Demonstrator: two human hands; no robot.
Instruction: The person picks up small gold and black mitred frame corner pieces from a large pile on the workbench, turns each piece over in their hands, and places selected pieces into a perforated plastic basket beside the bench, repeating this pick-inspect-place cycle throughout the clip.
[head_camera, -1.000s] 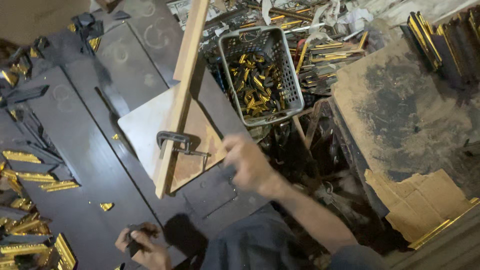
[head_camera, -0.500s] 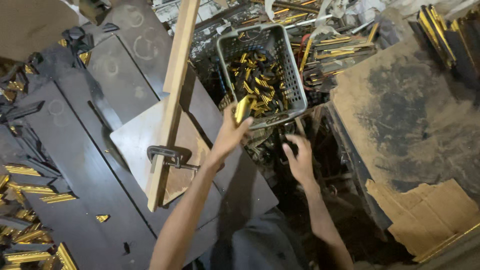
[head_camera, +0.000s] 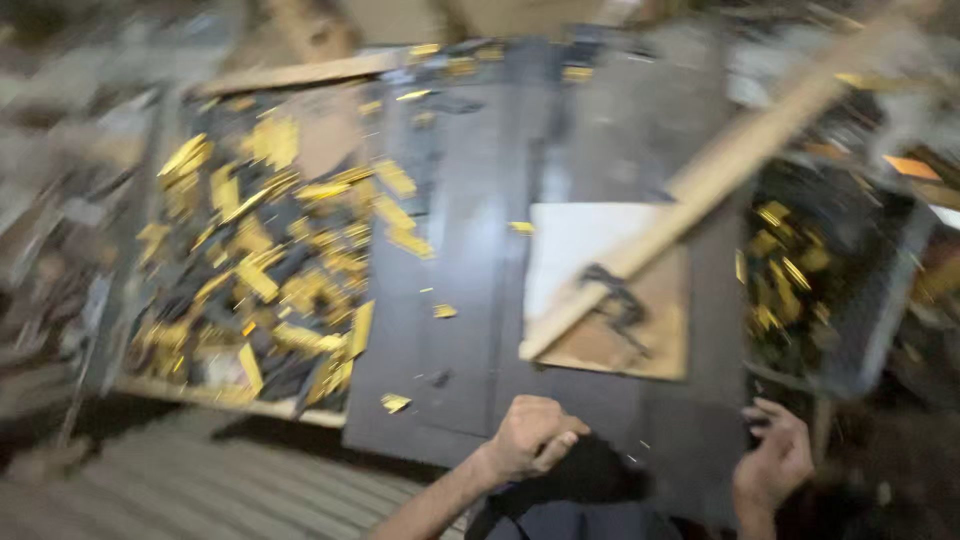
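frame blurred. my left hand (head_camera: 530, 435) curled in a fist at the near edge of the dark flat metal table (head_camera: 470, 260), whether it holds anything i cannot tell. my right hand (head_camera: 772, 462) fingers loosely spread at the table's right corner, beside the grey mesh basket of yellow metal pieces (head_camera: 830, 280). bare table between hands.

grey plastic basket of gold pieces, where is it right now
In the head view, the grey plastic basket sits at the right edge, beside the dark work table, just above the right hand.
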